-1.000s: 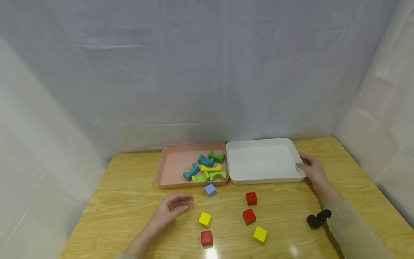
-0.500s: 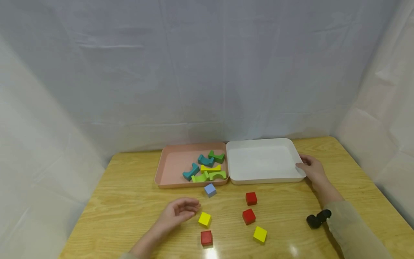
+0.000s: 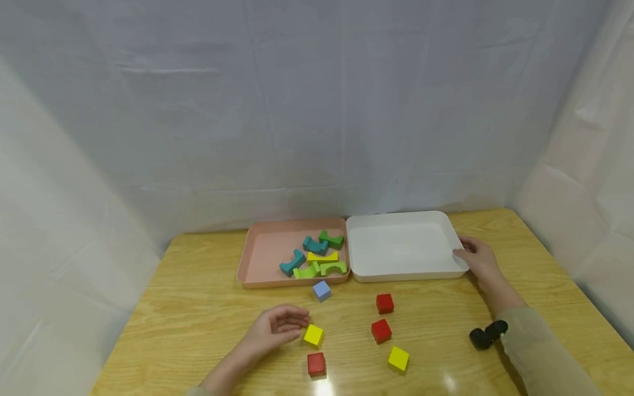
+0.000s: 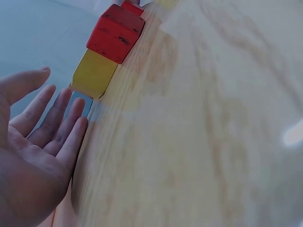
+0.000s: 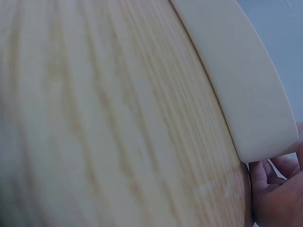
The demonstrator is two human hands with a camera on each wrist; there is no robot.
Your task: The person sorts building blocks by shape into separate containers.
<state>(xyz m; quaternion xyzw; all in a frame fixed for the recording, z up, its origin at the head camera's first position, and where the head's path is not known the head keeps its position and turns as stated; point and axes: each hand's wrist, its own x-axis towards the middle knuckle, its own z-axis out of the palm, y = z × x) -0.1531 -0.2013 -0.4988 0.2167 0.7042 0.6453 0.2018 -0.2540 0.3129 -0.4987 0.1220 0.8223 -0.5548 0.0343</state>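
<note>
My left hand (image 3: 279, 328) is held just left of a yellow cube (image 3: 313, 336), fingers spread and relaxed, with nothing in it. In the left wrist view its fingertips reach toward the yellow cube (image 4: 94, 74), and a red cube (image 4: 115, 34) shows beyond. My right hand (image 3: 478, 260) grips the right side of a white tray (image 3: 408, 276), thumb over the rim and fingers outside. From the right wrist, the hand (image 5: 279, 189) shows at the corner of the tray (image 5: 246, 94). A red cube (image 3: 316, 364) lies in front of the yellow one.
A pink tray (image 3: 264, 253) adjoins the white tray's left side and bears several arch blocks (image 3: 323, 257). Between the trays and the front lie a blue cube (image 3: 322, 291), two red cubes (image 3: 384, 303) and another yellow cube (image 3: 398, 359). A black device (image 3: 487, 335) is worn at the right wrist.
My left hand has moved rightward and slightly nearer the front, coming up beside the yellow cube. The right hand stays on the white tray, and the blocks have not shifted.
</note>
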